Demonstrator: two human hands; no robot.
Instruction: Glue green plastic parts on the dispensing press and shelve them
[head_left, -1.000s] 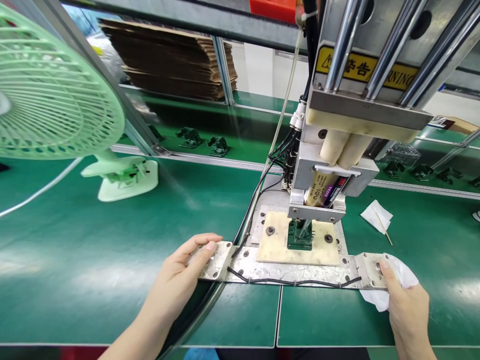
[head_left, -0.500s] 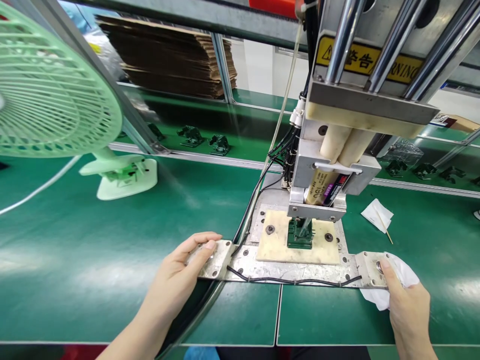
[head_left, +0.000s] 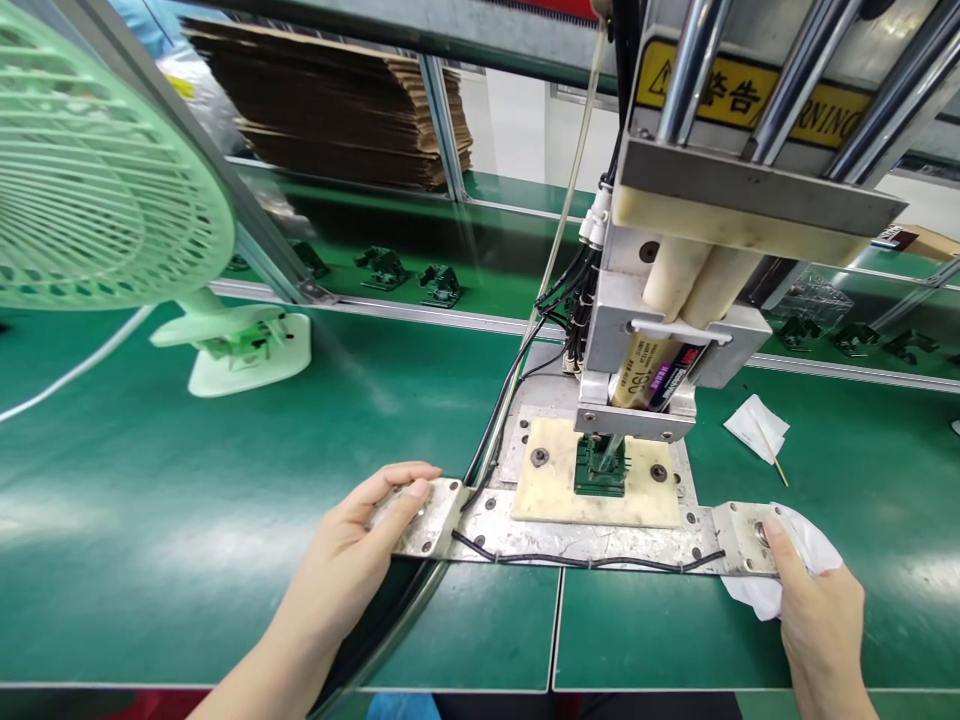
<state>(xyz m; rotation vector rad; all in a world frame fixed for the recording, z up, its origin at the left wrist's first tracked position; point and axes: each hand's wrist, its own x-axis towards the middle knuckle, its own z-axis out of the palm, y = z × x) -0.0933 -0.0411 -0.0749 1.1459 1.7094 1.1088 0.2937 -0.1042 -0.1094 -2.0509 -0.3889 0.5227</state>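
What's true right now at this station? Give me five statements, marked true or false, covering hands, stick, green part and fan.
1. The left hand touches the left metal block. True.
2. The thin stick lies partly on a white sheet. True.
3. The right hand holds that stick. False: its thumb is on the right metal block, beside a white cloth.
4. A dark green part sits at the cream plate. True.
5. The green fan stands right of the machine in the picture. False: it stands left.
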